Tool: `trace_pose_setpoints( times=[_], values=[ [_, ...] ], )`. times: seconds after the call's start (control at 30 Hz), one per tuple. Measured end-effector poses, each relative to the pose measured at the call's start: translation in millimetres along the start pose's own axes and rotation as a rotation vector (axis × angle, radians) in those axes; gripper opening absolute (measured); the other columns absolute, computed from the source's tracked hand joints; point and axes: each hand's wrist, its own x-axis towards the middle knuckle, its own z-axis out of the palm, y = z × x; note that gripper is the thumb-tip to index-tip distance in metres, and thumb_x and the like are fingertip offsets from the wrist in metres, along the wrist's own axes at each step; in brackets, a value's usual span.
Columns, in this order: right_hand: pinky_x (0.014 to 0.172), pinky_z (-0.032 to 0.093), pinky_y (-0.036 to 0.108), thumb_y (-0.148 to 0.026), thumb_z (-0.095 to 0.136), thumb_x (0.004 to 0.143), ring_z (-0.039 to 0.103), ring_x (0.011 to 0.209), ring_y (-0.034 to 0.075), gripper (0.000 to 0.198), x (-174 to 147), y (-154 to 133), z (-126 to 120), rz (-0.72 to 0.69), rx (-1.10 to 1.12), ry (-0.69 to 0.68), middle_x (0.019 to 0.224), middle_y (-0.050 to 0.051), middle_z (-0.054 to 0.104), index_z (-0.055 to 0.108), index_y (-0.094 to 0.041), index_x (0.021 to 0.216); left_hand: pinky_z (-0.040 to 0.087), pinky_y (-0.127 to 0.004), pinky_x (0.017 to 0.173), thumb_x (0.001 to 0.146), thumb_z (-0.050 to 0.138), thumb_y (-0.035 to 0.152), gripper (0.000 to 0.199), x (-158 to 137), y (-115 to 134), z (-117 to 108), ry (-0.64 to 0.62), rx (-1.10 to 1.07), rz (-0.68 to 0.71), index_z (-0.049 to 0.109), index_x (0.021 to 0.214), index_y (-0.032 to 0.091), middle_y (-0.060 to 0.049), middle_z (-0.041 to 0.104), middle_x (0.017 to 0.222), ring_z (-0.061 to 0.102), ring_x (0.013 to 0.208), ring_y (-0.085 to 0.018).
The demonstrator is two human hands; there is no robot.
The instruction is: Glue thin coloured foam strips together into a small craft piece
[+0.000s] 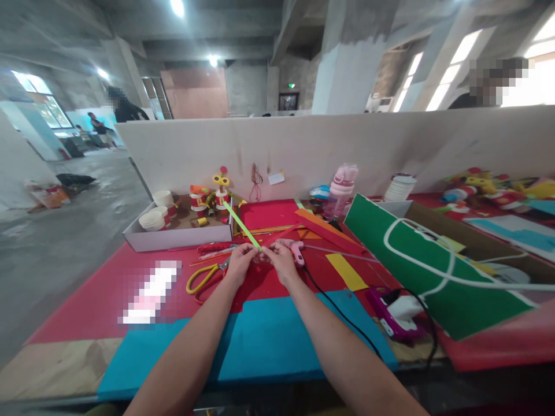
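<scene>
Both my hands meet over the red tabletop, fingers pinched on the near end of a long lime-green strip (241, 224), whose material I cannot make out. The strip slants up and left toward a box. My left hand (241, 261) is closed on it from the left, my right hand (280, 257) from the right. Just beside my right hand lies a pink glue gun (296, 251), partly hidden, with a black cord. Yellow-handled scissors (203, 278) lie left of my left hand. Under my forearms is a blue sheet (269, 341).
At the back left a shallow box (182, 236) holds paper cups and a small yellow-eyed figure (221, 184). Orange and red strips (332, 231), a yellow piece (347, 271), a purple power strip (394, 318) and a green-sided box (416, 271) lie to the right. A pink bottle (341, 188) stands behind.
</scene>
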Motion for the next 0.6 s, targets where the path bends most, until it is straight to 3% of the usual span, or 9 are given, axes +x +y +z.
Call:
trace_pose_setpoints(
  times=[0.17, 0.37, 0.5, 0.6],
  values=[
    [0.066, 0.054, 0.029, -0.043, 0.082, 0.054, 0.063, 0.057, 0.013, 0.037, -0.3, -2.0, -0.8, 0.022, -0.007, -0.013, 0.059, -0.003, 0.064, 0.059, -0.018, 0.068, 0.039, -0.022, 0.053, 0.066, 0.075, 0.036, 0.025, 1.6, -1.5, -1.4, 0.02, 0.006, 0.003, 0.062, 0.065, 0.015, 0.001, 0.058, 0.057, 0.05, 0.052, -0.01],
    [0.065, 0.054, 0.027, -0.039, 0.085, 0.047, 0.063, 0.057, 0.012, 0.041, 2.0, -2.2, -2.2, 0.096, 0.127, 0.014, 0.058, -0.003, 0.065, 0.056, -0.018, 0.067, 0.04, -0.022, 0.055, 0.065, 0.076, 0.037, 0.025, 1.2, -0.3, 0.9, 0.034, -0.175, -0.042, 0.065, 0.069, 0.014, 0.0, 0.061, 0.064, 0.052, 0.057, -0.01],
    [0.065, 0.054, 0.027, -0.037, 0.084, 0.049, 0.063, 0.057, 0.013, 0.039, 2.2, -0.2, -2.7, 0.08, 0.119, 0.012, 0.059, -0.003, 0.065, 0.056, -0.018, 0.067, 0.039, -0.022, 0.055, 0.067, 0.076, 0.034, 0.023, -0.6, 1.6, 1.9, -0.047, -0.069, -0.006, 0.064, 0.069, 0.014, 0.001, 0.059, 0.058, 0.05, 0.053, -0.009],
    [0.066, 0.053, 0.027, -0.036, 0.083, 0.053, 0.062, 0.058, 0.012, 0.035, 2.0, 0.8, -3.4, 0.043, 0.058, -0.02, 0.06, -0.003, 0.065, 0.058, -0.017, 0.069, 0.039, -0.022, 0.054, 0.065, 0.077, 0.034, 0.025, -0.3, 1.4, 0.7, -0.01, -0.019, 0.013, 0.063, 0.068, 0.014, 0.001, 0.059, 0.058, 0.051, 0.052, -0.009]
  ],
)
